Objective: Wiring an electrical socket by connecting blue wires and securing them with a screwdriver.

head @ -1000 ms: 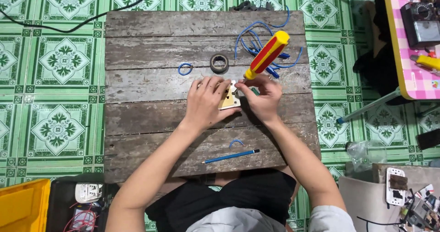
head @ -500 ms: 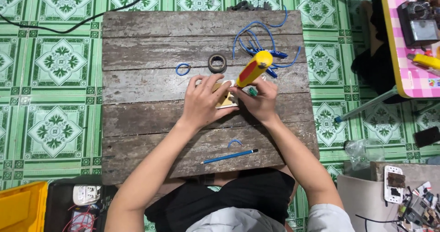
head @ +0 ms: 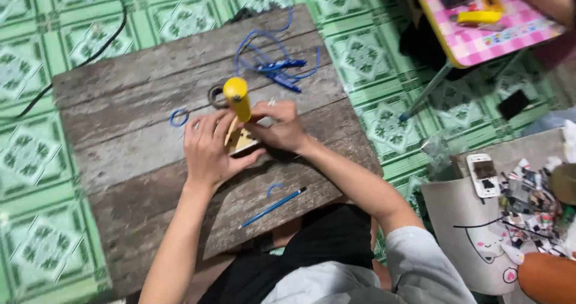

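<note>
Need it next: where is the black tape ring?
Head view: black tape ring lies on the wooden board, just left of the yellow screwdriver handle, right of the blue wire loop.

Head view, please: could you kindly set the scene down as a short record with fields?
surface: worn wooden board on a green patterned tile floor
left hand: left hand pressed on a small cream part
right hand: right hand grips a yellow-handled screwdriver, upright over the part
nearby: black ring, blue wire loop, blue wire tangle, blue pen
beyond: pink checked table
</note>
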